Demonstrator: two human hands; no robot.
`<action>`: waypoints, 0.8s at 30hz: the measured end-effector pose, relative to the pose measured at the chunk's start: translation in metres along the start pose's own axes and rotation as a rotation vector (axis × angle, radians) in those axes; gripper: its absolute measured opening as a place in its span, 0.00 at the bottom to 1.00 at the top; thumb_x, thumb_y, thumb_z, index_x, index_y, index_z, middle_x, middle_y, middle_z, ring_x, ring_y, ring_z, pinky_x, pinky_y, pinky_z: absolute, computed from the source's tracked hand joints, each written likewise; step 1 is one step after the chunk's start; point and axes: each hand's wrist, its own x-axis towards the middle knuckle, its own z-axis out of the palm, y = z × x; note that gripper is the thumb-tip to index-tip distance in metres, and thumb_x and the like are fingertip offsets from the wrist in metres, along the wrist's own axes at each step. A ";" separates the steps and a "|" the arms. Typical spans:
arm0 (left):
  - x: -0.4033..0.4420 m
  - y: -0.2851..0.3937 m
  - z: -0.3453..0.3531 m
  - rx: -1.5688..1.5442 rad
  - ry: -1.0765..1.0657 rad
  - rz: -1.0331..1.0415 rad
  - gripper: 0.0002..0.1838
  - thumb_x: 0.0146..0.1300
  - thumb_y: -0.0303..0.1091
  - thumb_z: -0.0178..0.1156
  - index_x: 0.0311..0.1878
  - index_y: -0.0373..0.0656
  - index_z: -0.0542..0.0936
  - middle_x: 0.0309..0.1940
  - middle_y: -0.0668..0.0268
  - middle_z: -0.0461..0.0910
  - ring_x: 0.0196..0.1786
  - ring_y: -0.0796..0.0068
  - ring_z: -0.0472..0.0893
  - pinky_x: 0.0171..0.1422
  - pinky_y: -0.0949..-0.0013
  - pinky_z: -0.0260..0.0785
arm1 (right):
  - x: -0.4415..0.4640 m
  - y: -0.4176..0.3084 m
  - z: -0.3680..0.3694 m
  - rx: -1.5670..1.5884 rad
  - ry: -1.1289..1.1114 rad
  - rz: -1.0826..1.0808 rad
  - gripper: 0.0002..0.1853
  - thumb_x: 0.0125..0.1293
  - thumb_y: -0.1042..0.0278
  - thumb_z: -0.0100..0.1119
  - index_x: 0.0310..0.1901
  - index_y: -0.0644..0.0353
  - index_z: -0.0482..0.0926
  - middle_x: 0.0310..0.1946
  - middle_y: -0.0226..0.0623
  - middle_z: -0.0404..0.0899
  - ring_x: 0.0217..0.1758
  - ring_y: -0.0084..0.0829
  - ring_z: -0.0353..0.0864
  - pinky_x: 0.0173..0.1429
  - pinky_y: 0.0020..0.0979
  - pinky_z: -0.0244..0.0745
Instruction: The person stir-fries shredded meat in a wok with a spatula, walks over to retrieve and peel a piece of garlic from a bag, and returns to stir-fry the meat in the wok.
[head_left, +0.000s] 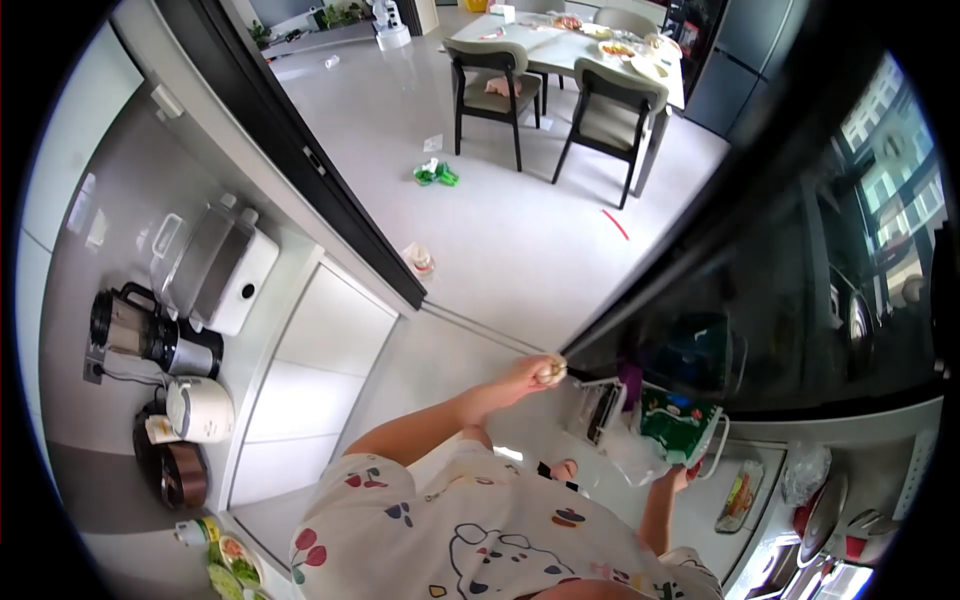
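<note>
The left hand [527, 378] is stretched out to the middle of the frame, and I can see its fingers curled closed around a pale, knobbly bulb that looks like garlic [552, 371], just beside the edge of the dark glass door [800, 260]. The right hand [680, 480] is down at the lower right, at the bottom edge of a green bag [680, 425]; its fingers are partly hidden from me, so I cannot tell how far open they are or whether they grip anything. A crumpled clear plastic bag [632, 455] hangs just left of that hand, next to a white rack [598, 412], and a white handle [719, 450] curves by on its right. Further right, a tray of food [740, 497] sits on the counter. Over at the left of the frame stand a blender [135, 325] and a white rice cooker [205, 408]. At the top, past the doorway, dishes are laid out on a dining table [550, 52] with chairs [618, 95] pulled up.
</note>
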 end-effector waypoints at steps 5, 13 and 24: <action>-0.044 0.085 -0.107 0.375 0.263 0.065 0.21 0.75 0.47 0.56 0.61 0.41 0.79 0.54 0.65 0.81 0.54 0.75 0.81 0.59 0.69 0.76 | -0.165 0.044 0.128 -0.321 -0.250 -0.023 0.12 0.66 0.59 0.59 0.50 0.47 0.81 0.41 0.28 0.78 0.43 0.30 0.75 0.46 0.42 0.72; -0.046 0.204 -0.118 1.066 0.476 0.538 0.20 0.72 0.37 0.60 0.62 0.39 0.74 0.56 0.52 0.77 0.57 0.55 0.79 0.59 0.58 0.74 | -0.469 0.018 0.389 -0.217 -1.178 0.587 0.23 0.78 0.43 0.49 0.59 0.53 0.75 0.55 0.36 0.78 0.58 0.38 0.77 0.60 0.49 0.74; 0.052 0.364 -0.191 1.181 0.688 0.683 0.20 0.67 0.26 0.62 0.62 0.36 0.77 0.59 0.52 0.77 0.61 0.51 0.77 0.64 0.56 0.72 | -0.494 0.031 0.658 -0.265 -1.487 0.661 0.16 0.82 0.56 0.42 0.43 0.55 0.77 0.42 0.30 0.81 0.49 0.28 0.79 0.56 0.37 0.75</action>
